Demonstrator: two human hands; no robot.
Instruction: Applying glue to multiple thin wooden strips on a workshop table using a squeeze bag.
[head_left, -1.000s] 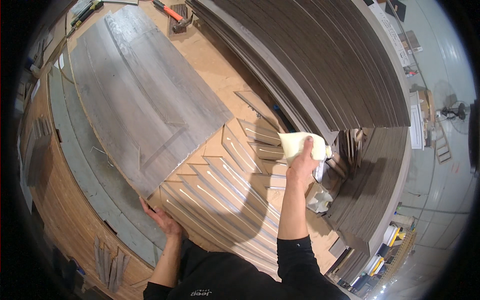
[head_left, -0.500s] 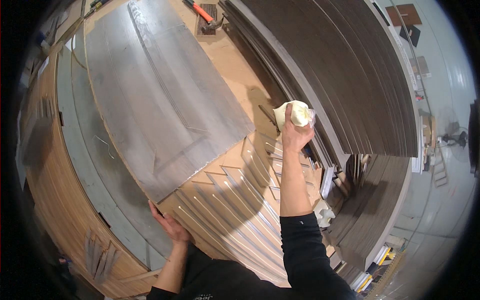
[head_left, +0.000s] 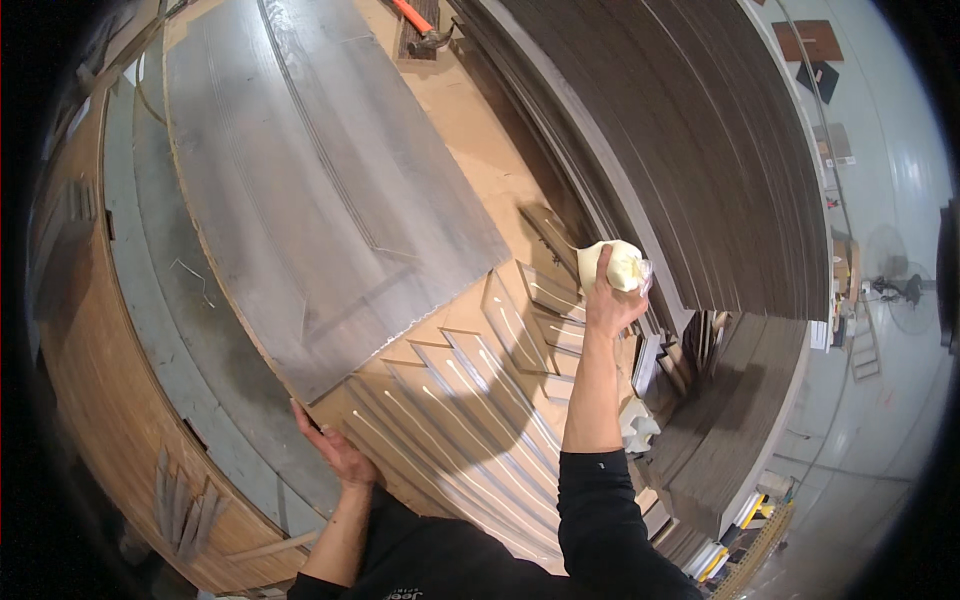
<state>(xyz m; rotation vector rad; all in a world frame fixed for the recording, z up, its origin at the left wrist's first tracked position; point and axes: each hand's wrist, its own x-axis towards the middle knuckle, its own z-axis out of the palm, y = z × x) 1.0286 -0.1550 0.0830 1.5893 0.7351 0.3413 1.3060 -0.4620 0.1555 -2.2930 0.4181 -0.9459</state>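
My right hand (head_left: 616, 296) grips a soft, cream-coloured squeeze bag (head_left: 612, 265) with clear plastic at one end. The bag hangs over the far end of a group of thin brown strips (head_left: 515, 335), several of which carry long white beads of what looks like glue. A dark strip (head_left: 552, 240) lies just left of the bag, with a thin pale line near its end; the bag's tip is hidden. Beside the lower corner of a large grey panel (head_left: 330, 190), my left hand (head_left: 342, 458) has its fingers stretched out along the tan board's edge.
A tall stack of dark brown panels (head_left: 680, 130) runs along the right of the bench. At the far end, an orange-handled hammer (head_left: 425, 35) lies on a dark wood piece. Wood-coloured panels (head_left: 110, 400) stand to the left. A fan (head_left: 900, 290) is at far right.
My right hand has moved right and nearer to me with the bag. A thin pale line now shows by the dark strip. My left hand stays at the board's edge.
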